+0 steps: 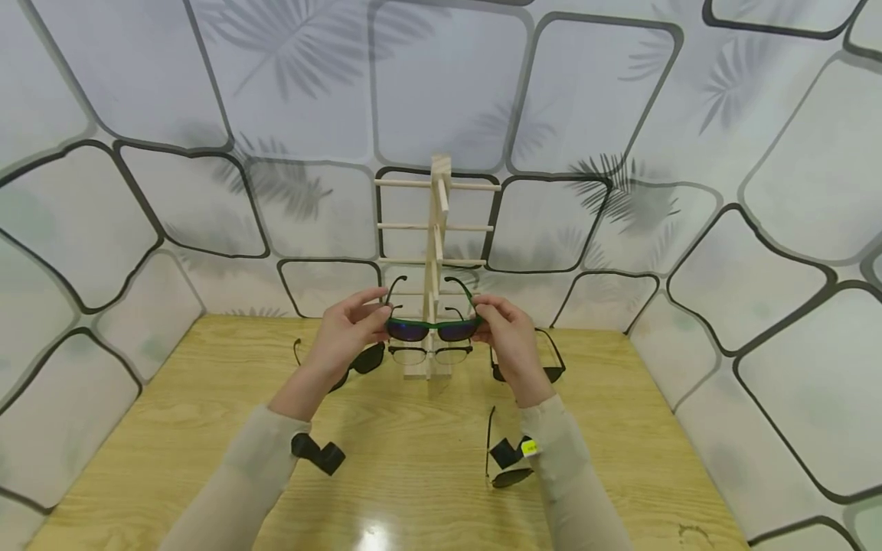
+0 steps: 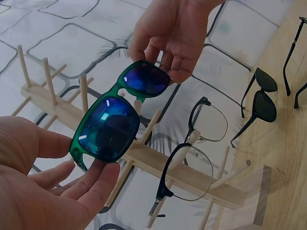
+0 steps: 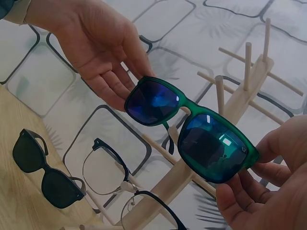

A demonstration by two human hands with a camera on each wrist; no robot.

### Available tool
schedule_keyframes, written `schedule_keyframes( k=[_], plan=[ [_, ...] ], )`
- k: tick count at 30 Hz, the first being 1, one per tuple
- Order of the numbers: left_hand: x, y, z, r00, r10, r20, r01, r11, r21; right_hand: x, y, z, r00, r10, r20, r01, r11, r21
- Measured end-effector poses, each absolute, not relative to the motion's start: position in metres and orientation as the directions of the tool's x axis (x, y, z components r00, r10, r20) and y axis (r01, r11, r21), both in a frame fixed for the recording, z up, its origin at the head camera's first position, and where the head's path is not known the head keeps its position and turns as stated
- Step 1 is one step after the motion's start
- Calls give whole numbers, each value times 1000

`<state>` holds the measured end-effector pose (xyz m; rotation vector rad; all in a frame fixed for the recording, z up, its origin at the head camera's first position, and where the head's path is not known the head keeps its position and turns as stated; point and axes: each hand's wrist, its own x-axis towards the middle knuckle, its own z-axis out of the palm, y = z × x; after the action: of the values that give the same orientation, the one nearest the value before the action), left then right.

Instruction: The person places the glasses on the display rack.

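Both hands hold one pair of green-framed sunglasses with blue mirrored lenses, level in front of a wooden display rack. My left hand pinches its left hinge corner between thumb and fingers. The right hand pinches the opposite corner the same way. In the left wrist view, the bridge of the sunglasses overlaps a peg of the rack. Just below on the rack hangs a pair of half-rim clear eyeglasses.
Black sunglasses lie on the wooden table left of the rack. Another dark pair of sunglasses is at the right, partly behind the right forearm. Nearer, a third pair of sunglasses lies by the right sleeve. Patterned walls enclose the table.
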<state>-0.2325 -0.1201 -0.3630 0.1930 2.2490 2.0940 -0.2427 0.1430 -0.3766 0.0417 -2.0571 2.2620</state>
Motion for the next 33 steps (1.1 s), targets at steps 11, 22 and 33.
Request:
schedule_keyframes(
  k=[11,22,33],
  plan=[
    [-237,-118,-368,-994,103,35,44,90,995,-247,138,-384,-996,65,67,-71,-56,-996],
    [-237,-117,-370,-993,112,32,43,95,995,-248,133,-388,-994,77,72,-75,-25,-997],
    [-241,-116,-373,-994,105,18,28,99,995,-251,134,-388,-995,72,70,-70,4,-998]
  ],
)
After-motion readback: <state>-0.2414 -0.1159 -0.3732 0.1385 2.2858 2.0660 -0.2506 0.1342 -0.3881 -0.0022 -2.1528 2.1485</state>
